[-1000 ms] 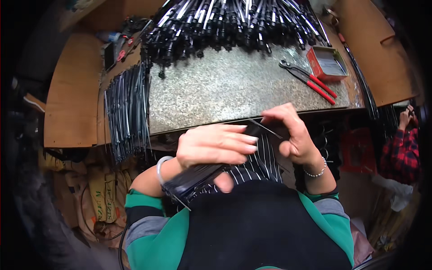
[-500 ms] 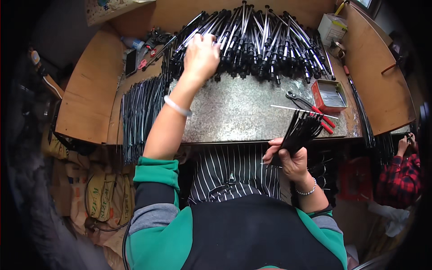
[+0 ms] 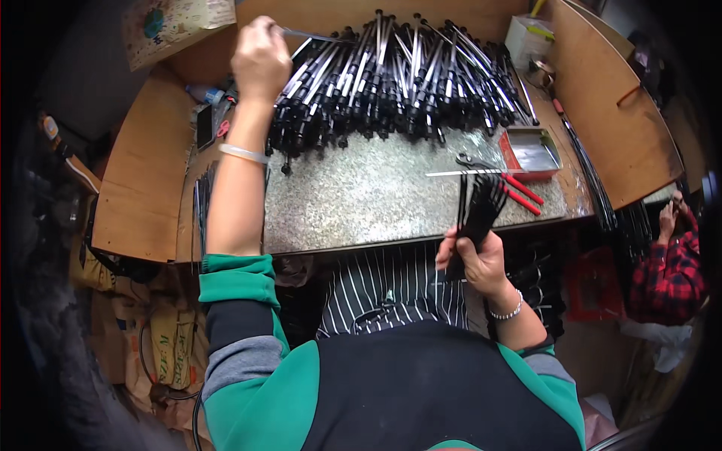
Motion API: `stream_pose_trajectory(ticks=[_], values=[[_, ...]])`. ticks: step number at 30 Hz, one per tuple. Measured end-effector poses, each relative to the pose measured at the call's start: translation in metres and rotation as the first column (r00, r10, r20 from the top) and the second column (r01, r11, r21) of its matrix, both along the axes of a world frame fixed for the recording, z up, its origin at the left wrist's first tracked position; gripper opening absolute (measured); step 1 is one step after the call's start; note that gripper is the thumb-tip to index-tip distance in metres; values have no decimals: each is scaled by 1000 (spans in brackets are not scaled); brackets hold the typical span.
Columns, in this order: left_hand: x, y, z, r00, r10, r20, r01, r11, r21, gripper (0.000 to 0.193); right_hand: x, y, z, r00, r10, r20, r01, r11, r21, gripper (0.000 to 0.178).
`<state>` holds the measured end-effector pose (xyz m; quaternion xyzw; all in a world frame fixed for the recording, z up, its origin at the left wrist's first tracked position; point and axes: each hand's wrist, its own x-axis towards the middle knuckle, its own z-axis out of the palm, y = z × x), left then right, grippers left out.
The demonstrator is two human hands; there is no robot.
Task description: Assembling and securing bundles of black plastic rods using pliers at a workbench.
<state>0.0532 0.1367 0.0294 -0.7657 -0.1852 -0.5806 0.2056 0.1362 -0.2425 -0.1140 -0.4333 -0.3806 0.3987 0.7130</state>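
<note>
My left hand is raised at the far left of the bench, its fingers closed on a thin metal rod that points to the right. Beside it lies a big heap of silver rods with black fittings. At the bench's front edge, my right hand grips a bundle of thin black strips, which fan out upward. A thin pale stick lies partly behind the bundle's tips. Pliers with red handles rest just right of the bundle.
A red open tin holds fine pins or wires. Wooden side panels flank the bench. Scissors with pink handles and a phone lie at the left. Another person in a red checked sleeve is at the far right.
My left hand has moved up and left from the heap, now with a thin rod in its fingers. My right hand keeps the black bundle, shifted slightly left in the picture.
</note>
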Motion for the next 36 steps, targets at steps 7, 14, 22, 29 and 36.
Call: stream_pose_trajectory(ticks=[7, 14, 22, 29, 36], values=[[-76, -120, 101, 301, -696, 653, 930, 365, -39, 12, -14, 14, 9, 992, 129, -10, -128, 991, 43, 31], [-71, -204, -17, 255, -530, 809, 764, -402, -504, 32, -27, 19, 14, 987, 155, 32, -157, 984, 82, 35], [-74, -226, -56, 44, -293, 955, 720, -654, -234, 40, -50, 25, 23, 983, 150, 101, -157, 986, 60, 32], [-73, -230, -56, 70, -212, 975, 744, -639, -193, 39, -50, 32, 25, 998, 24, 57, -32, 989, 145, 38], [-69, -226, -65, 22, -243, 970, 800, -577, -163, 38, -57, 45, 34, 991, 67, 115, -77, 994, 76, 40]])
